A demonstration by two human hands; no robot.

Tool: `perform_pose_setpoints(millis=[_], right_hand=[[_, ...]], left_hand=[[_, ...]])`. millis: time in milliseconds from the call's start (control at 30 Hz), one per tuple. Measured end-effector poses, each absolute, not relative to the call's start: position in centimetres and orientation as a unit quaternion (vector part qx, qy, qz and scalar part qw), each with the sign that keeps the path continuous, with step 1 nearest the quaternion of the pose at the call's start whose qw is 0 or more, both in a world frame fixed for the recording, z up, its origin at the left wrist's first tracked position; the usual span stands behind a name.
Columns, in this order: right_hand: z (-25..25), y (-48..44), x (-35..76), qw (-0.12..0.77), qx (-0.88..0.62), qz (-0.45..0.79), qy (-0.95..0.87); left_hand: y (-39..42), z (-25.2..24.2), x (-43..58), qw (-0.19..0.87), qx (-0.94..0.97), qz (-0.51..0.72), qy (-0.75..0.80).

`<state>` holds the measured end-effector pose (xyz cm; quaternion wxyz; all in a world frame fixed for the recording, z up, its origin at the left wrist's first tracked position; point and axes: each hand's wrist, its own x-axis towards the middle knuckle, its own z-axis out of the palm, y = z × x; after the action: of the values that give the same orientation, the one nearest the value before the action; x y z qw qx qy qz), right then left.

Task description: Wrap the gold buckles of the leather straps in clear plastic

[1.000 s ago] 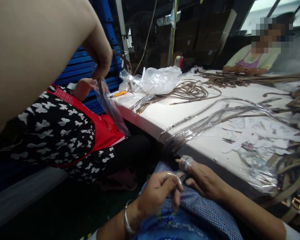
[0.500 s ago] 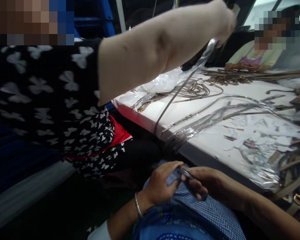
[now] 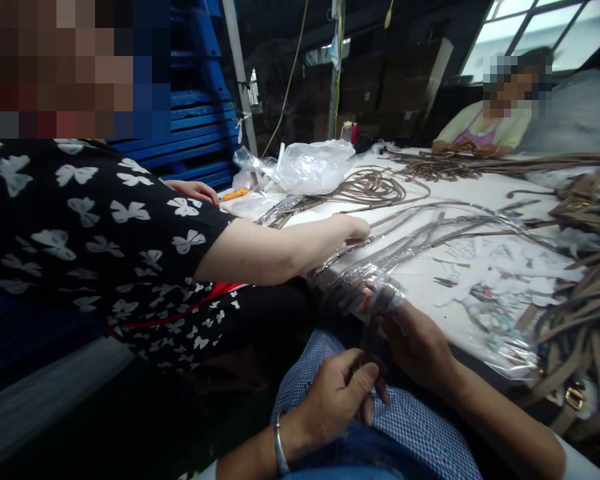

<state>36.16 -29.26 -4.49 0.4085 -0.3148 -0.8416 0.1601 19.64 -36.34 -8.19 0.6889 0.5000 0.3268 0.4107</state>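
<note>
My right hand (image 3: 410,327) is at the table's near edge, its fingers closed round clear plastic wrap (image 3: 387,293) that belongs to, or lies against, the wrapped straps (image 3: 425,237) on the white table. Lower down, over my checked blue apron (image 3: 415,420), my left hand (image 3: 337,393) has its fingers curled with the thumb on top, just below a dark, blurred strip that hangs from the right hand. What the left fingers pinch is hidden.
A person in a butterfly-patterned top reaches across from the left, a hand (image 3: 355,229) on the straps. Clear bags (image 3: 315,167), an orange cutter (image 3: 235,194), coiled straps (image 3: 375,187), and scraps cover parts of the table (image 3: 423,297). Another person sits beyond.
My right hand has moved up to the plastic at the table edge, apart from my left hand. The neighbour's raised arm has come down onto the table. The view has shifted.
</note>
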Motion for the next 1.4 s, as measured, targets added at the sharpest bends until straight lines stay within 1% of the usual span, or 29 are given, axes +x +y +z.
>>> perform_pose_setpoints(millis=[33, 100, 267, 367, 433, 467, 500, 533, 600, 633, 667, 700, 733, 800, 900, 1033, 1100, 1167, 1267, 1333, 1400], right_hand=[[-5.3, -29.1, 36.2, 0.391, -0.295, 0.126, -0.863], [-6.6, -28.8, 36.4, 0.354, -0.265, 0.099, -0.891], [-8.0, -29.2, 37.3, 0.261, -0.218, 0.166, -0.926], [-8.0, -29.7, 37.4, 0.203, -0.220, 0.180, -0.937], [-8.0, -30.0, 37.5, 0.168, -0.236, 0.186, -0.939], [-8.1, -30.2, 37.5, 0.156, -0.256, 0.194, -0.934], [-8.2, -30.3, 37.5, 0.150, -0.288, 0.211, -0.922], [-8.3, -30.4, 37.5, 0.146, -0.326, 0.242, -0.902], [-8.5, -30.6, 37.7, 0.124, -0.401, 0.366, -0.830], [-8.7, -30.7, 37.7, 0.107, -0.431, 0.452, -0.774], [-8.8, -30.8, 37.7, 0.089, -0.444, 0.543, -0.707], [-8.8, -30.9, 37.7, 0.075, -0.441, 0.624, -0.640], [-8.7, -31.1, 37.6, 0.073, -0.426, 0.690, -0.580], [-8.3, -31.5, 37.4, 0.092, -0.381, 0.775, -0.496], [-7.5, -32.3, 37.0, 0.120, -0.316, 0.826, -0.452], [-7.0, -33.2, 36.6, 0.151, -0.285, 0.798, -0.509], [-7.0, -33.5, 36.6, 0.173, -0.285, 0.783, -0.525], [-7.0, -33.7, 36.7, 0.196, -0.286, 0.782, -0.517], [-6.6, -33.8, 37.0, 0.238, -0.275, 0.795, -0.486], [-6.0, -33.5, 37.3, 0.291, -0.264, 0.795, -0.462], [-5.2, -33.0, 37.5, 0.366, -0.266, 0.770, -0.450]], left_hand=[[-36.4, -7.8, 19.5, 0.700, 0.488, 0.408, 0.325], [-36.3, -7.0, 19.1, 0.725, 0.454, 0.403, 0.325], [-35.7, -6.1, 17.4, 0.792, 0.340, 0.377, 0.339], [-35.0, -6.7, 16.6, 0.832, 0.284, 0.317, 0.356], [-34.3, -7.2, 16.1, 0.841, 0.295, 0.263, 0.368], [-33.9, -7.4, 15.7, 0.827, 0.335, 0.240, 0.383], [-33.6, -7.6, 15.3, 0.788, 0.399, 0.231, 0.408], [-33.3, -7.6, 14.8, 0.717, 0.480, 0.241, 0.445], [-33.1, -7.4, 13.9, 0.493, 0.631, 0.290, 0.524], [-33.1, -7.4, 13.5, 0.376, 0.684, 0.311, 0.543], [-33.3, -7.3, 13.2, 0.285, 0.724, 0.320, 0.540], [-33.6, -7.4, 13.1, 0.230, 0.760, 0.316, 0.520], [-33.9, -7.7, 13.1, 0.204, 0.794, 0.301, 0.488], [-34.4, -8.6, 13.4, 0.191, 0.847, 0.265, 0.420], [-34.3, -10.3, 13.9, 0.172, 0.864, 0.267, 0.390], [-32.6, -11.3, 14.2, 0.140, 0.858, 0.307, 0.387], [-31.7, -11.2, 14.3, 0.145, 0.858, 0.316, 0.378], [-31.1, -11.0, 14.7, 0.184, 0.845, 0.347, 0.364], [-31.0, -10.7, 15.7, 0.288, 0.773, 0.423, 0.375], [-31.4, -10.7, 16.6, 0.358, 0.711, 0.451, 0.404], [-32.0, -10.6, 17.5, 0.421, 0.664, 0.454, 0.420]])
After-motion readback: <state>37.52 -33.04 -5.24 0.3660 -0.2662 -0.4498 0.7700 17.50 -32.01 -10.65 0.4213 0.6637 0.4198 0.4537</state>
